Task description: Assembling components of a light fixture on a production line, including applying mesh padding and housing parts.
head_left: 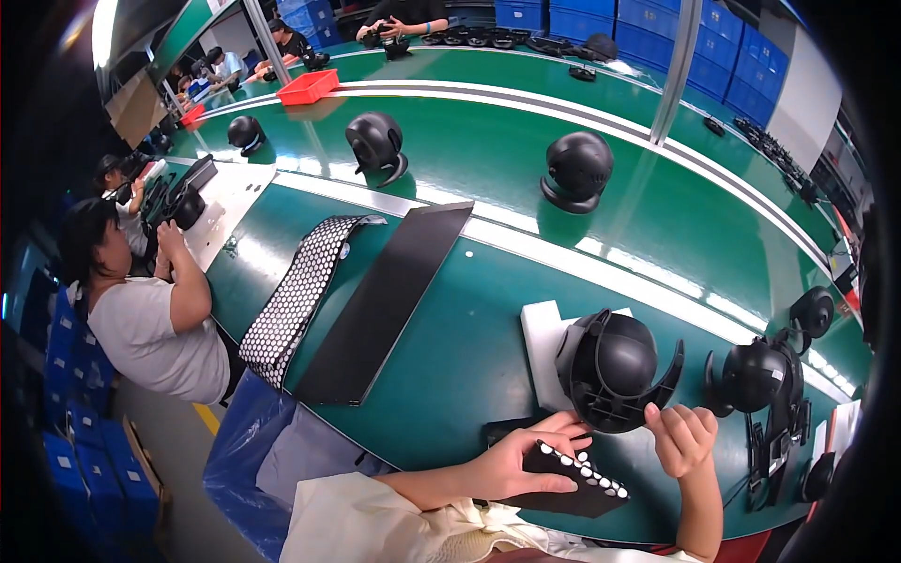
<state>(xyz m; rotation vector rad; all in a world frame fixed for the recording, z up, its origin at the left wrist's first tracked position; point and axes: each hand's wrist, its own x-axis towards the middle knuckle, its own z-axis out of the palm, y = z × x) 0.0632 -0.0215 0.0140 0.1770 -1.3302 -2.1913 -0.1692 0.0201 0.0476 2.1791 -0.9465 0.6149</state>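
Note:
In my left hand (pixel 526 462) is a black folded sheet of white round pads (pixel 587 483), the thumb lying across it and the other fingers behind. A black ball-shaped device (pixel 627 355) with a curved base (pixel 610 408) rests tilted against a white foam block (pixel 542 352) just ahead of my hands. The fingers of my right hand (pixel 683 439) are pinched together, their tips touching the base's near right edge. Whether a small pad is between those fingertips is hidden.
Left on the green bench lie a dotted sheet (pixel 298 296) and a long black panel (pixel 389 305). More black ball devices (pixel 577 169) stand along the belt beyond. Several black parts (pixel 774 422) crowd the right. A co-worker (pixel 155 310) sits at left, near a blue-lined bin (pixel 246 460).

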